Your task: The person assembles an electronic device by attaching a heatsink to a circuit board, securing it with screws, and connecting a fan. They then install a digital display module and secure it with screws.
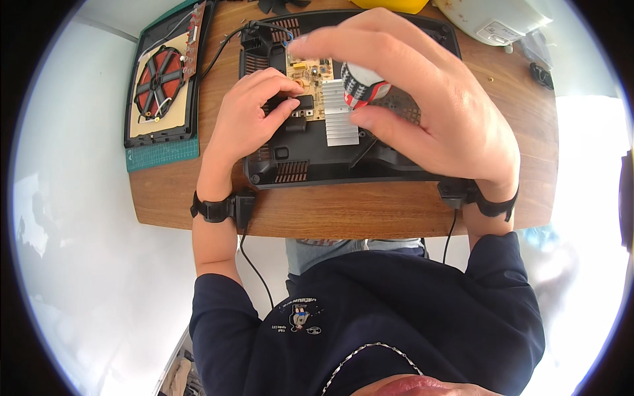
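My left hand point(253, 109) is bent over the left edge of a tan circuit board point(317, 69), thumb and forefinger tips close together beside a black block-shaped part point(304, 103). What lies between them, if anything, is hidden. The board sits in a black plastic appliance housing point(389, 162) with slotted vents, and a silver finned heat sink point(341, 129) stands on it. Above the heat sink, my right hand point(436, 92) curves round a small cylinder point(363, 84) with a white end and black and red sides. The forefinger is stretched out and slightly blurred; the other fingertips are mostly hidden.
To the left, a black-framed panel point(162, 86) with a round red and black coil lies over a green cutting mat point(165, 153). A black cable point(218, 49) runs to the housing. A fan blade point(277, 5), a yellow object point(391, 5) and a white appliance point(495, 20) stand at the back.
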The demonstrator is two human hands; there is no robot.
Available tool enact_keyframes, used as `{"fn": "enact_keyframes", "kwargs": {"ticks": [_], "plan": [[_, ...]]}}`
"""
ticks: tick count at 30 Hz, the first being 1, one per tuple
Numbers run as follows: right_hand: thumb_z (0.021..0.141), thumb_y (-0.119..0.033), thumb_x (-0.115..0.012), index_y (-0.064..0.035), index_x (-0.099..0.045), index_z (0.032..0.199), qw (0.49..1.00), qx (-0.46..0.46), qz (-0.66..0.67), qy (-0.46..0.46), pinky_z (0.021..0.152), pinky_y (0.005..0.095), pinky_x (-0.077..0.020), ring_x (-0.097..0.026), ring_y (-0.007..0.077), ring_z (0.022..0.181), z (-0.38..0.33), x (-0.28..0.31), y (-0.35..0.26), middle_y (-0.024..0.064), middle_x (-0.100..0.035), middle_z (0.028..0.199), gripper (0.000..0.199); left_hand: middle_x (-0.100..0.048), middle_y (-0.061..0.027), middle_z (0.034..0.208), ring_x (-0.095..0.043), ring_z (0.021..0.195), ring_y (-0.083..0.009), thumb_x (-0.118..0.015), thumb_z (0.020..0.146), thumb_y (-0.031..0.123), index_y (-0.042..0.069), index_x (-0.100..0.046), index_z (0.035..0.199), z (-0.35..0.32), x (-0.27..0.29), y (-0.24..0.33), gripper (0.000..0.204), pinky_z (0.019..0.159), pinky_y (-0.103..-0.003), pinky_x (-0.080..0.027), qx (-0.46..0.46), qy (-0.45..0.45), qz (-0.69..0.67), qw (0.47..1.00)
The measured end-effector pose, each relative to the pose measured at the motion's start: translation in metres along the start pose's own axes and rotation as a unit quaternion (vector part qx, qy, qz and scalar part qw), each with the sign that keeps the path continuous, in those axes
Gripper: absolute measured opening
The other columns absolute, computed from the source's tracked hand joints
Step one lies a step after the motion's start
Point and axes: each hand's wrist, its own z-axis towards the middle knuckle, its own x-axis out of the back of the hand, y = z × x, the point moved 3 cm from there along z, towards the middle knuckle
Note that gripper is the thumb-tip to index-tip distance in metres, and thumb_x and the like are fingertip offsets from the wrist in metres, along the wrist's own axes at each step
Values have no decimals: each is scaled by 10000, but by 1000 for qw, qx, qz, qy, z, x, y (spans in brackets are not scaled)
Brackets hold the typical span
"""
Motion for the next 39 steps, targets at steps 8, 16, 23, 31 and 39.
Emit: {"fn": "enact_keyframes", "kwargs": {"ticks": [8,16,23,31,39], "plan": [[842,27,-747,-8,-611,1382,991,-75,-109,-35,873,357,-578,-674,324,1055,5,35,-26,183,-636,1200,558,-703,-51,987,-659,933,-269,-762,872,78,60,-721,1022,2,2,2,157,798,-362,-520,0,-6,-8,1000],[833,9,-780,-31,-619,1378,998,2,17,54,848,355,-562,-662,315,1004,-3,0,6,156,-627,1160,570,-705,-49,988,-662,923,-256,-766,871,78,59,-724,1021,0,1,1,157,758,-351,-524,-5,2,2,1000],[858,81,-700,-9,-590,1403,1000,14,2,-9,886,389,-558,-657,349,1061,-2,10,4,180,-625,1255,564,-707,-53,991,-666,920,-267,-777,855,75,57,-724,1021,2,3,3,175,794,-356,-524,-8,-9,7,1000],[858,72,-709,-9,-575,1410,998,-56,-34,9,841,345,-582,-686,328,1022,0,18,-17,164,-639,1192,574,-681,-34,1019,-649,974,-264,-922,693,281,96,-737,1045,2,4,8,439,857,-369,-505,-39,-31,31,998],[873,111,-687,-5,-547,1439,979,-174,-106,8,864,349,-586,-689,362,1030,20,12,-56,190,-636,1233,594,-669,-13,1070,-642,1002,-248,-949,620,352,121,-757,1105,-1,4,8,570,875,-369,-501,-38,-54,49,997]]}}
